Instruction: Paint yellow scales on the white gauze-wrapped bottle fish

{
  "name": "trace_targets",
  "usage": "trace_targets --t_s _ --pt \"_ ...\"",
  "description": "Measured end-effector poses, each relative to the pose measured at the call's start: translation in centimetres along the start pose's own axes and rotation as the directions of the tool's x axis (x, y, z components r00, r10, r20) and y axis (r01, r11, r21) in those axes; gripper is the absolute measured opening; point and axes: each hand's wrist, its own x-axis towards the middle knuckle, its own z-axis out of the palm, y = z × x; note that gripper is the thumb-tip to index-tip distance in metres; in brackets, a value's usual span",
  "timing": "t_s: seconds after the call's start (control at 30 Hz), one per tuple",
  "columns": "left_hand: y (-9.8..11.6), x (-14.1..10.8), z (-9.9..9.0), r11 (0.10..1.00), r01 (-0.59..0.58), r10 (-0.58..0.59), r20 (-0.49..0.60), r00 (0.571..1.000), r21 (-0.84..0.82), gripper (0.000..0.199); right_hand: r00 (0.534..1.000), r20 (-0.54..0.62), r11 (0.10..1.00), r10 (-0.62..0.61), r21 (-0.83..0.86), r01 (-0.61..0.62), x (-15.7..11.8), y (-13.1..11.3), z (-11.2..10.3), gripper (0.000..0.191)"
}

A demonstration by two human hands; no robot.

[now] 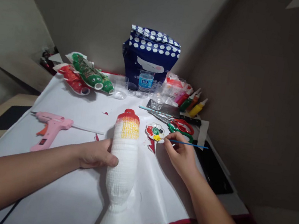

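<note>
The form (122,168) is lying lengthwise in front of the person, its red neck pointing to 12 o'clock and its flared white end reaching 6 o'clock, past the near edge of the table (63,189); whether its underside is touching the table, I cannot tell. Red is covering the neck, yellow is speckling the band below, and the rest is showing white. The left hand (97,153) is gripping the white side from 9 o'clock, thumb on top, presumably steadying it while keeping off the colour. At 1 o'clock the palette (156,125) is lying near the painted end, probably to shorten the reach. The right hand (181,154) is pinching the brush (189,144) close to its tip, likely for fine control, and holding that tip at the yellow paint (157,138). Scissors (174,122) are lying at 2 o'clock, and the glue gun (54,122) at 10, seemingly out of the way. Farther off, fish (88,71) are lying at 11, cups (121,88) and a bag (135,56) are standing at 12, and bottles (187,103) at 1, perhaps leaving working room.
</note>
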Motion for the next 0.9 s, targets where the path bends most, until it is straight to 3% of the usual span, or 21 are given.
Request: trace_targets --t_s 0.13,0.17,0.27,0.4,0.53,0.9 --pt "-0.1 0.0 -0.1 1.0 0.001 -0.001 0.025 1.0 -0.012 0.071 0.999 -0.036 0.996 0.013 0.093 -0.01 -1.1 -3.0 -0.4 0.014" --pt "-0.1 -0.1 -0.1 1.0 0.0 0.0 0.03 1.0 -0.011 0.071 0.999 -0.032 0.977 0.022 0.212 -0.015 -1.6 -3.8 -0.2 0.014" --pt "-0.2 -0.1 -0.2 1.0 0.003 -0.003 0.025 1.0 0.012 0.073 0.997 -0.045 0.866 0.066 0.499 -0.035 -3.1 -5.8 1.2 0.013" --pt "-0.2 -0.1 -0.3 1.0 0.017 -0.017 0.018 1.0 0.022 0.071 0.984 -0.031 0.724 0.174 0.682 -0.107 -4.1 -6.4 3.6 0.014" --pt "-0.1 0.0 -0.3 1.0 0.006 -0.007 0.044 0.999 0.023 0.069 0.981 -0.016 0.704 0.191 0.699 -0.126 -4.3 -5.8 4.8 0.013" --pt "0.7 0.2 0.7 0.999 -0.044 0.042 0.108 0.993 0.018 0.081 0.981 0.04 0.626 0.188 0.765 -0.151 -4.6 -6.0 5.3 0.017"
